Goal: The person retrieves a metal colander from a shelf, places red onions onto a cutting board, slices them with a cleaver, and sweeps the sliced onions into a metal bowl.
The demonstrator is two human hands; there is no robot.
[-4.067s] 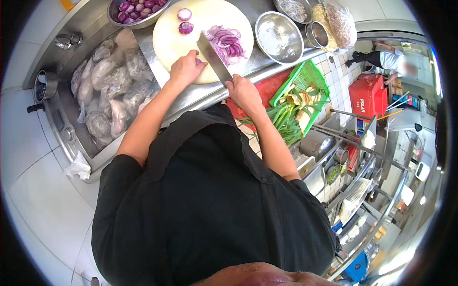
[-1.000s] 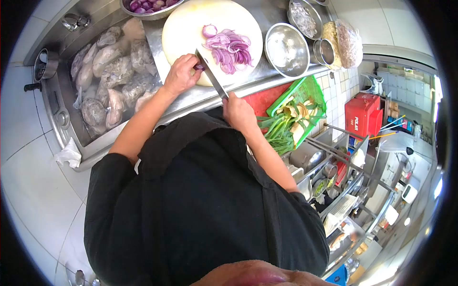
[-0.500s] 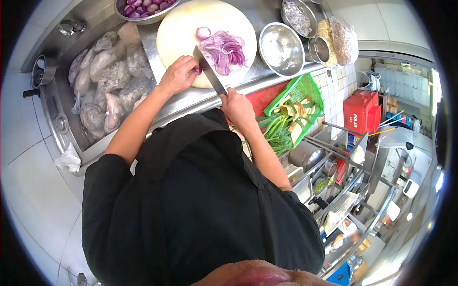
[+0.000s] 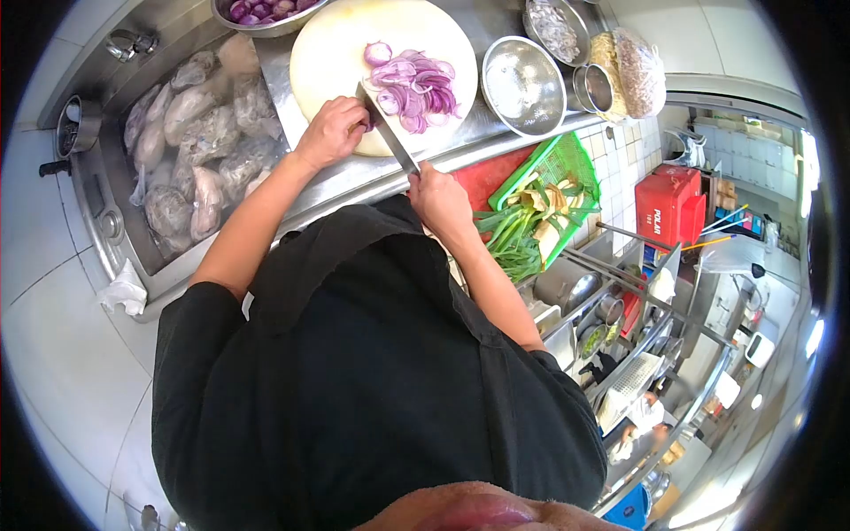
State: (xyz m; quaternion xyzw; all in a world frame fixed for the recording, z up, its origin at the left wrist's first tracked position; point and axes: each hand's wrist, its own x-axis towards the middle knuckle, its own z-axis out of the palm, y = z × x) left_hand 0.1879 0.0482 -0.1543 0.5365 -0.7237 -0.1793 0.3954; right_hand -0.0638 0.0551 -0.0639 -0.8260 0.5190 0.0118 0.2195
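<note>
A round cutting board [image 4: 328, 53] lies on the steel counter, with sliced red onion [image 4: 416, 88] heaped on it. A peeled onion piece [image 4: 377, 54] sits at the far edge of the heap. With its fingers curled, my left hand [image 4: 332, 133] presses a red onion [image 4: 370, 123] to the board; most of that onion is hidden. My right hand [image 4: 439, 202] is closed round the handle of a kitchen knife [image 4: 394, 140]. The blade's tip end rests beside my left fingertips, between them and the slices.
Bagged meat [image 4: 208, 133] fills the sink at left. A bowl of whole red onions [image 4: 266, 22] stands behind the board. On the right are a metal bowl [image 4: 523, 87], another bowl with pale pieces [image 4: 555, 31], and a green basket [image 4: 567, 164] of leafy trimmings. A person [image 4: 645, 416] is in the background.
The onion slices have shifted and spread a little closer to the blade. Both hands and the knife stay almost in place. The background person has moved.
</note>
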